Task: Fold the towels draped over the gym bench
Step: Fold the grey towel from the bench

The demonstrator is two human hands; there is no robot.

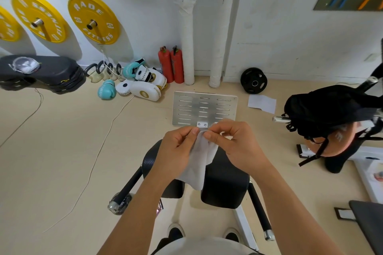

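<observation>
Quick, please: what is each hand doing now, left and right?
Left hand: closed, pinching the top edge of the white towel.
Right hand: closed, pinching the same towel edge.

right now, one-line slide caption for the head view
Both hands, left hand and right hand, pinch a white towel's top edge above the black gym bench.

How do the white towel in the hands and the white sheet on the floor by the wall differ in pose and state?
The white towel hangs crumpled above the black bench pad, while the white sheet lies flat on the floor. The towel's top edge is pinched by the left hand and the right hand; nothing touches the sheet. The towel looks soft and creased, the sheet smooth. Both are white.
</observation>
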